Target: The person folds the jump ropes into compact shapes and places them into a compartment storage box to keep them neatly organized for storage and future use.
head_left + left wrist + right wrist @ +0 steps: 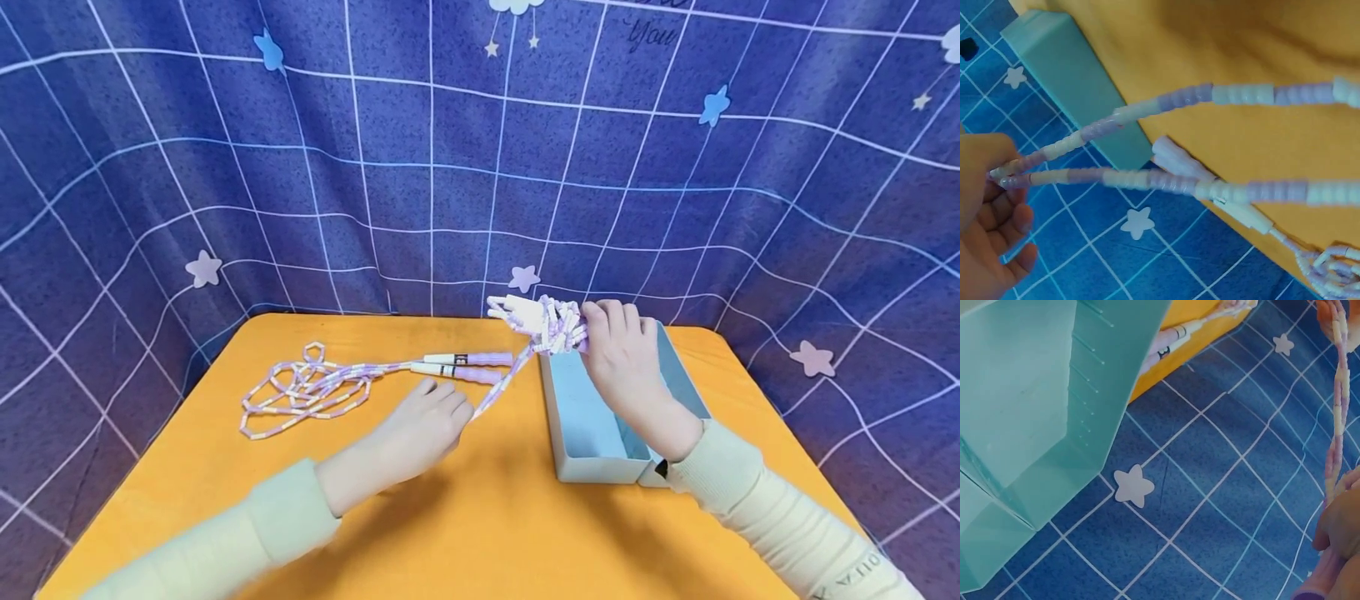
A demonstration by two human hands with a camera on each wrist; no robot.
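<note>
A white-and-purple beaded jump rope (558,325), wound into a bundle, is held up over the left part of the box. My right hand (626,358) grips it at the handle end; a purple handle (1324,573) pokes out below the fingers in the right wrist view. Lower and to the left, my left hand (423,421) pinches the loose beaded length, drawn out from the bundle. Two beaded strands (1241,94) meet at its fingertips in the left wrist view. Behind the left hand, a second jump rope (307,392) lies loosely looped, its two handles (480,375) side by side.
A light blue divided box (596,471) stands on the table under my right forearm. An orange cloth (480,542) covers the table. A blue gridded curtain (420,192) with star patterns hangs right behind the far edge and along both sides.
</note>
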